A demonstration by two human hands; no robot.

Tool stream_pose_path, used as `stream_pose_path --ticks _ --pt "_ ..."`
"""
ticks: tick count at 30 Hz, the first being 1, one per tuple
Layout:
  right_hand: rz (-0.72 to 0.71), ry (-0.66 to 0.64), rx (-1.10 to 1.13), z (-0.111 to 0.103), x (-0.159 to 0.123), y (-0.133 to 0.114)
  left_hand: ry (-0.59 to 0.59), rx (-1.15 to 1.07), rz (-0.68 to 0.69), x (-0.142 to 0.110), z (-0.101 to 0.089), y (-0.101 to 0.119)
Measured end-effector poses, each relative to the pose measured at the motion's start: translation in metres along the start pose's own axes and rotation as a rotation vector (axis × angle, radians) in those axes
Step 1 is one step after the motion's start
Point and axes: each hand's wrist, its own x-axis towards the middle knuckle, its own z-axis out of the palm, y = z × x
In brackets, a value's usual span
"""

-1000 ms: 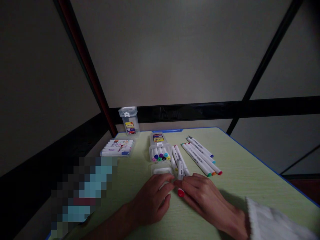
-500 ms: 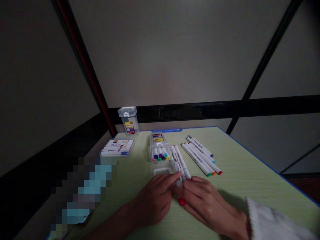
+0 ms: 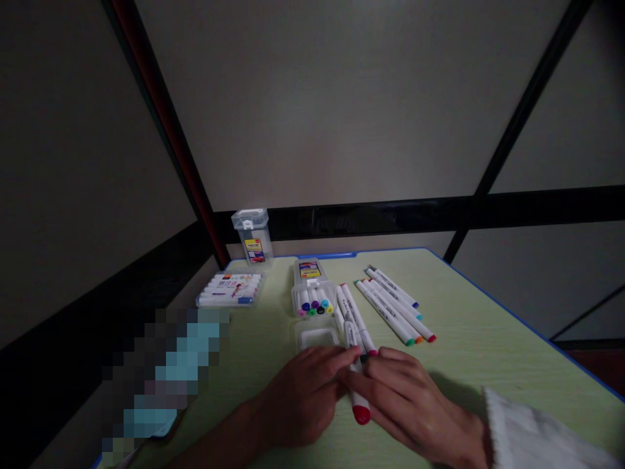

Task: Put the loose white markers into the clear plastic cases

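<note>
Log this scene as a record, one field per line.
Left hand: index finger on a red-ended marker; grip unclear
Right hand: holding that marker
Open box: lying, marker ends facing the person
Standing box: upright, lid on
Flat case: markers inside, left of open box
Loose markers: on the table, right of open box

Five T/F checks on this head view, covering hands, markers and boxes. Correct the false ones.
1. The left hand and right hand are both at the red-ended marker. True.
2. The tall box at the back lies on its side. False: that tall clear box stands upright.
3. Several loose markers lie on the table beyond the right hand. True.
4. The sleeve by the right hand is black. False: the sleeve is pale.
5. The marker end nearest the camera is green. False: it is red.
</note>
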Motion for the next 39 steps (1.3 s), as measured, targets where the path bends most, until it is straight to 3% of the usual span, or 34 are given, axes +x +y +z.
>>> stream_pose_path --ticks 6,21,28,39 --pt "-0.033 0.044 -0.006 -0.002 -0.001 0.000 0.114 0.028 0.067 0.003 -0.002 0.002" --pt "-0.004 0.008 -0.030 -0.001 -0.001 0.002 0.182 0.070 0.037 -0.003 0.005 -0.002" --pt "0.038 -0.034 -0.044 0.002 -0.004 0.005 0.063 0.062 -0.018 -0.003 0.001 -0.002" --pt "0.220 -0.215 0.089 0.011 -0.013 0.011 -0.080 0.047 -0.094 -0.006 0.005 -0.006"
